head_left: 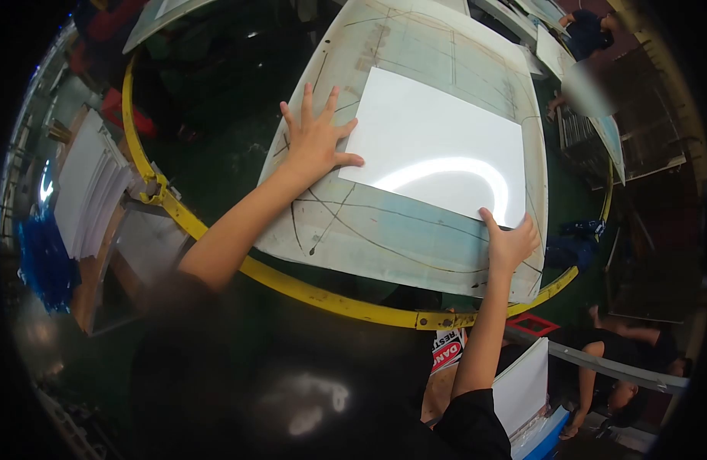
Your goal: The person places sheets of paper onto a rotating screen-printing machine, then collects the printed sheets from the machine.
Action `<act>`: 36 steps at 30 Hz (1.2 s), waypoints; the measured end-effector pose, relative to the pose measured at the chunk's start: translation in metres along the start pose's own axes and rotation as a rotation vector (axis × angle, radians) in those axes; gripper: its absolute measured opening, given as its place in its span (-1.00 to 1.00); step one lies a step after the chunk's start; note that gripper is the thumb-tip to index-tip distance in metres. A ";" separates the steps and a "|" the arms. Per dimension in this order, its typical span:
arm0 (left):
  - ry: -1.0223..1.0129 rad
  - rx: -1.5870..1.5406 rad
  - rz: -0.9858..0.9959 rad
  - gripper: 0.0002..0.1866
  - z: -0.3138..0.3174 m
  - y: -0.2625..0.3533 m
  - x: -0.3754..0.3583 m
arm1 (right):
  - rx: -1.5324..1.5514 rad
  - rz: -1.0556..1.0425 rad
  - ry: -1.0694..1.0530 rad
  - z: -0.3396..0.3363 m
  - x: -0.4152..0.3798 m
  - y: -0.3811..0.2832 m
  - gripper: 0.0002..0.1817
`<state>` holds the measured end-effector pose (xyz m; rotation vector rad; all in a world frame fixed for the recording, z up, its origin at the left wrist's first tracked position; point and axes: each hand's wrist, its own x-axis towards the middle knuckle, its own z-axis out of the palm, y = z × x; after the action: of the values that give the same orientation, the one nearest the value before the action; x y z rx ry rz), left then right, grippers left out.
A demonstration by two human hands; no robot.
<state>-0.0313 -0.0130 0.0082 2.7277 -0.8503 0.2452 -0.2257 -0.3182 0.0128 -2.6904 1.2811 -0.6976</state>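
Observation:
A glossy white rectangular sheet [437, 142] lies on a large pale board [346, 222] marked with dark curved lines. My left hand [317, 142] rests with its fingers spread on the board, thumb and fingertips at the sheet's left edge. At the sheet's lower right corner is my right hand [510, 239], its thumb at the near edge and its fingers bent around the corner. A bright curved reflection crosses the lower right of the sheet.
A yellow curved rail [330, 304] runs around the board. Stacked white sheets [93, 192] stand at the left beside blue material [45, 257]. Other people are at the upper right [587, 34] and lower right [595, 368]. A danger sign [447, 351] sits below the rail.

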 end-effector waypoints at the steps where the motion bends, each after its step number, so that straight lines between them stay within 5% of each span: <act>1: -0.005 0.008 0.000 -0.27 0.000 0.000 0.000 | -0.001 -0.001 0.005 0.001 -0.001 0.000 0.05; 4: -0.012 0.036 -0.008 -0.27 -0.002 0.001 0.000 | -0.037 -0.128 0.208 0.013 -0.004 0.006 -0.07; 8: -0.013 0.097 -0.014 -0.26 -0.004 0.000 0.000 | 0.036 -0.322 -0.036 -0.002 -0.008 -0.005 -0.41; 12: -0.082 0.192 -0.008 -0.27 -0.009 0.008 0.002 | 0.267 -0.329 -0.172 0.002 0.003 0.025 -0.38; 14: 0.025 0.222 0.040 -0.30 -0.005 0.012 -0.008 | 0.395 -0.235 -0.411 -0.029 -0.002 0.031 -0.29; 15: 0.144 0.229 0.099 -0.33 -0.004 0.016 -0.017 | 0.467 -0.252 -0.341 -0.040 -0.016 0.046 -0.29; 17: 0.029 -0.047 0.150 -0.35 -0.031 0.047 -0.037 | 0.587 -0.346 -0.169 -0.071 -0.042 0.065 -0.26; 21: -0.022 -0.521 0.365 -0.46 -0.080 0.094 -0.112 | 0.308 -0.038 -0.060 -0.136 -0.127 0.164 -0.19; 25: -0.521 -0.744 0.614 -0.62 -0.115 0.137 -0.163 | -0.244 0.415 -0.325 -0.152 -0.211 0.251 -0.24; 27: -0.782 -0.569 0.763 -0.63 -0.127 0.166 -0.172 | -0.248 0.446 -0.455 -0.161 -0.226 0.279 -0.21; 32: -0.754 -0.583 0.915 -0.62 -0.111 0.209 -0.197 | 0.180 0.389 -0.598 -0.119 -0.257 0.406 -0.10; 36: -0.775 -0.593 1.035 -0.56 -0.114 0.230 -0.206 | 0.005 0.300 -0.506 -0.175 -0.226 0.335 -0.08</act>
<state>-0.3406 -0.0508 0.1145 1.5733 -2.0559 -0.7931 -0.6653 -0.3441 -0.0018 -2.3621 1.4693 0.0180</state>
